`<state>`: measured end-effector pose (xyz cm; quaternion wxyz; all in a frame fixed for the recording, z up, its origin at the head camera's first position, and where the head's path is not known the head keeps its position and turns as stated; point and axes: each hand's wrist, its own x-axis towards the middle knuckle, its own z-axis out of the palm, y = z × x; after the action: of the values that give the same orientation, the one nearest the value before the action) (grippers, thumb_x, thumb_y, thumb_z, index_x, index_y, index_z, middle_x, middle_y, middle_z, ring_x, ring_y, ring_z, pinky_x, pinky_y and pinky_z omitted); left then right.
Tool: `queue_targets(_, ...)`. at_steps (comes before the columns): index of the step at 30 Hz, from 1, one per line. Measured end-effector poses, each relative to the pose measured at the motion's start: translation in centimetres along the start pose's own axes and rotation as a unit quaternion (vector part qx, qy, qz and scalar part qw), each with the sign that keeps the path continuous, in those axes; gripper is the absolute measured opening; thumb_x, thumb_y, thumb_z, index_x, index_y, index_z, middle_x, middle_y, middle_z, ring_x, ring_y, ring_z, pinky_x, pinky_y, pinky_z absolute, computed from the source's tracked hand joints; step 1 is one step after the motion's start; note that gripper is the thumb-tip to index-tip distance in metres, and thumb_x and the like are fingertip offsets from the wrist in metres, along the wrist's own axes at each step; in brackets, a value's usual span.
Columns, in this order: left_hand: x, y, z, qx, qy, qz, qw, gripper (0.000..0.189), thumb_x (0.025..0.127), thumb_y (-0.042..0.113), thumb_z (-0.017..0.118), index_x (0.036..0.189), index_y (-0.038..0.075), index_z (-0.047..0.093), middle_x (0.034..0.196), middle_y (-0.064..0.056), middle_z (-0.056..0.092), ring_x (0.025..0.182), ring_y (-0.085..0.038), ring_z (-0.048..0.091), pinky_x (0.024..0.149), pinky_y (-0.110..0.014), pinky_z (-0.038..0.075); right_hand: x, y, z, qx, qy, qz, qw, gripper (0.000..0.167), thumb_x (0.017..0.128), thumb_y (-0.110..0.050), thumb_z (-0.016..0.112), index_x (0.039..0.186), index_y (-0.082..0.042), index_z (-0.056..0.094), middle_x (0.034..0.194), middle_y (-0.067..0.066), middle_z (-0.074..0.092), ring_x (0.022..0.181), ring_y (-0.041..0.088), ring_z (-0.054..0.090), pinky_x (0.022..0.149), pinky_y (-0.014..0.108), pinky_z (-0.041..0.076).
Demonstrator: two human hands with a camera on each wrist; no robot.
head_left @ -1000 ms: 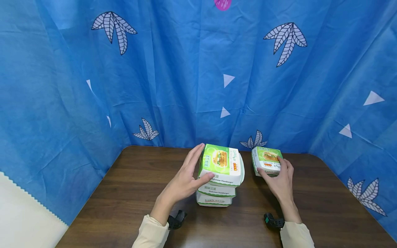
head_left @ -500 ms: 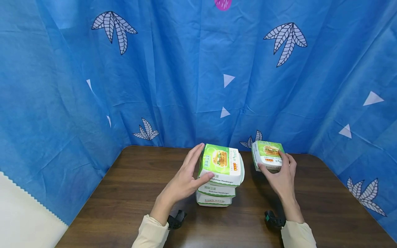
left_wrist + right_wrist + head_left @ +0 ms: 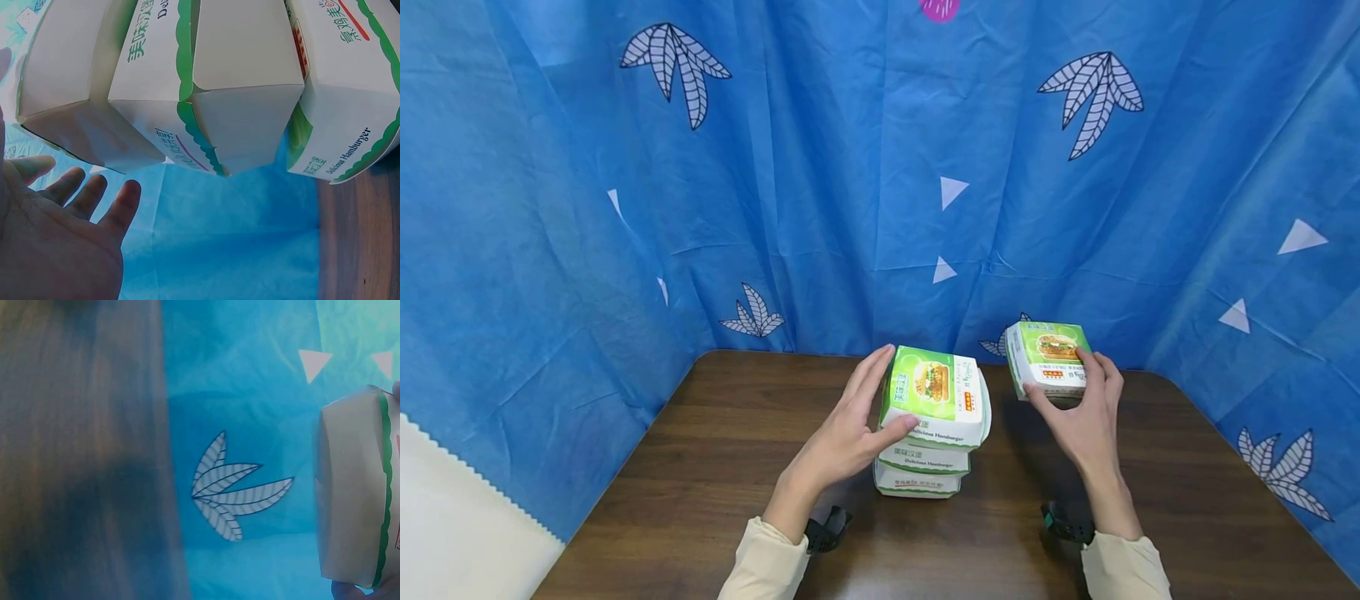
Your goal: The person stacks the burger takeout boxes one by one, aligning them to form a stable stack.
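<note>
Three hamburger boxes, white and green with a burger picture, stand in a slightly uneven stack (image 3: 932,392) mid-table. My left hand (image 3: 842,433) rests at the left of the top box, thumb by its front edge and fingers straight along its left side. In the left wrist view those fingers (image 3: 94,200) spread beside the top box, and the middle box (image 3: 237,119) shows a folded side flap. To the right, my right hand (image 3: 1086,417) pinches another hamburger box (image 3: 1048,350) between thumb and fingers, raised above the table. The right wrist view shows its pale underside (image 3: 353,494).
A dark brown wooden table (image 3: 715,467) lies under everything. Behind it hangs a blue curtain (image 3: 820,208) with leaf and triangle prints, close to the table's back edge. Black bands (image 3: 827,531) are on both wrists.
My right hand has lifted its hamburger box off the table and raised it steadily. The left hand and the stack have stayed in place.
</note>
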<state>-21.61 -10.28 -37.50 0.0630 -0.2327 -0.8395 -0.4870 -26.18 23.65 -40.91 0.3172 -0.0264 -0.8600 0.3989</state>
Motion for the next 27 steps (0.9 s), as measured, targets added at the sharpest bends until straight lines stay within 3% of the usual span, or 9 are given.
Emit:
queue_targets(18, 0.0, -0.1, 0.0, 0.005, 0.002, 0.011, 0.9999, 0.092, 0.094, 0.049, 0.071, 0.165, 0.037, 0.013, 0.169, 0.013, 0.014, 0.153, -0.02, 0.025, 0.119, -0.06, 0.034, 0.1, -2.9, -1.4, 0.04, 0.034, -0.077, 0.9956, 0.086, 0.078, -0.023, 0.086, 0.153, -0.013, 0.045, 0.161, 0.017, 0.027, 0.147, 0.035, 0.026, 0.112, 0.067, 0.032)
queue_targets(27, 0.0, 0.0, 0.0, 0.005, 0.002, 0.01, 0.9999, 0.092, 0.094, 0.049, 0.071, 0.165, 0.04, 0.013, 0.169, 0.013, 0.014, 0.153, -0.02, 0.025, 0.117, -0.059, 0.036, -0.1, -3.8, -1.8, 0.049, 0.039, -0.08, 0.9948, 0.093, 0.077, -0.023, 0.086, 0.157, -0.013, 0.04, 0.158, 0.019, 0.028, 0.144, 0.033, 0.027, 0.112, 0.064, 0.032)
